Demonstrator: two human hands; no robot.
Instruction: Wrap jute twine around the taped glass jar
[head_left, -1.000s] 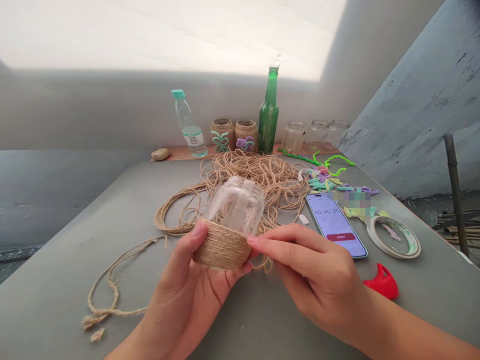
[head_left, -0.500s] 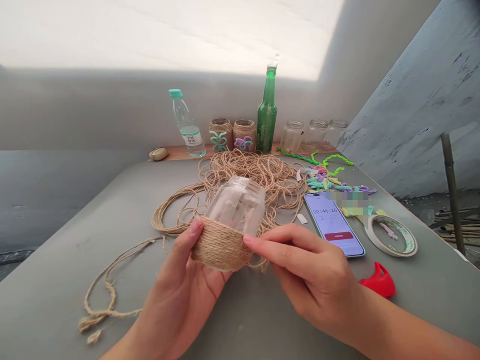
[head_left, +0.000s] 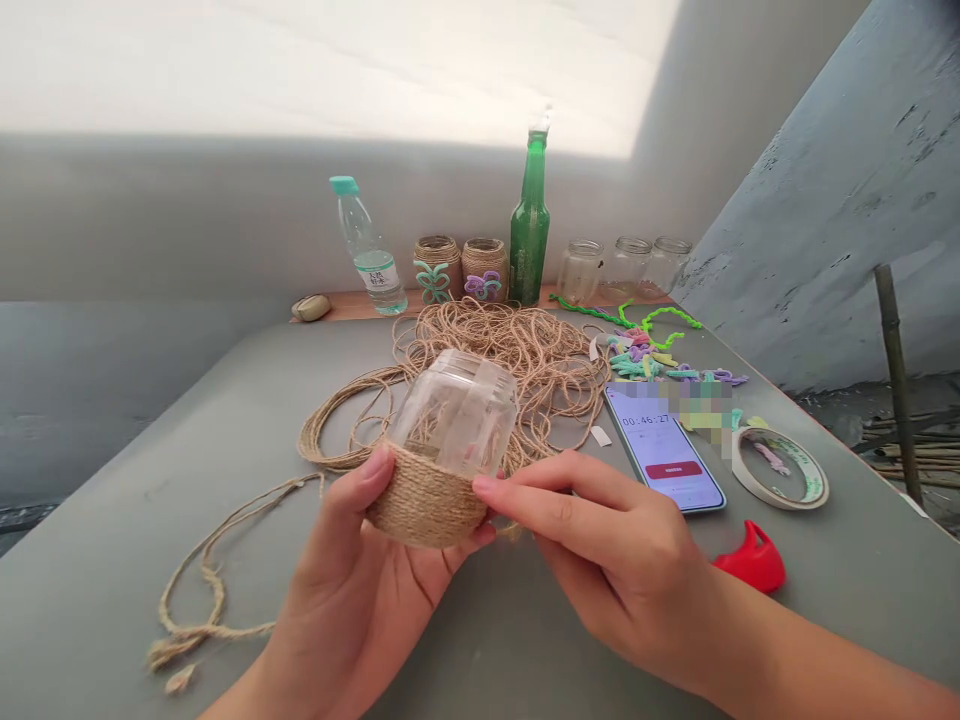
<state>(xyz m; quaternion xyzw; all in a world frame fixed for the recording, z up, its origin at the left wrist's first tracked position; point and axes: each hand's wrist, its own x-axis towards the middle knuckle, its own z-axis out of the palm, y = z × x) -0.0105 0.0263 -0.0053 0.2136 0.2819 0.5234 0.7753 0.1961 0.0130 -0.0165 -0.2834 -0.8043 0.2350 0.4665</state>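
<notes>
A glass jar point(head_left: 457, 395) tilts in my left hand point(head_left: 360, 590), which is closed around its lower part, thumb on the near left side and fingers underneath. Rows of jute twine point(head_left: 426, 498) cover the jar's lower half; bare glass shows above. My right hand point(head_left: 622, 550) is closed in a pinch at the jar's right side, index fingertip pressing the top row of twine. The strand between its fingers is mostly hidden. Behind the jar lies a tangled heap of twine point(head_left: 517, 330), with a loose knotted length point(head_left: 214, 590) at the left.
At the back stand a water bottle point(head_left: 375, 270), two twine-wrapped jars point(head_left: 484, 265), a green bottle point(head_left: 529, 240) and three clear jars point(head_left: 581, 272). On the right lie a phone point(head_left: 667, 450), a tape roll point(head_left: 817, 490), a red plastic piece point(head_left: 761, 560) and colourful fuzzy pieces point(head_left: 637, 365).
The jar has moved slightly left and turned a little in my left hand. My right index fingertip has followed along its side. The whole view has shifted slightly.
</notes>
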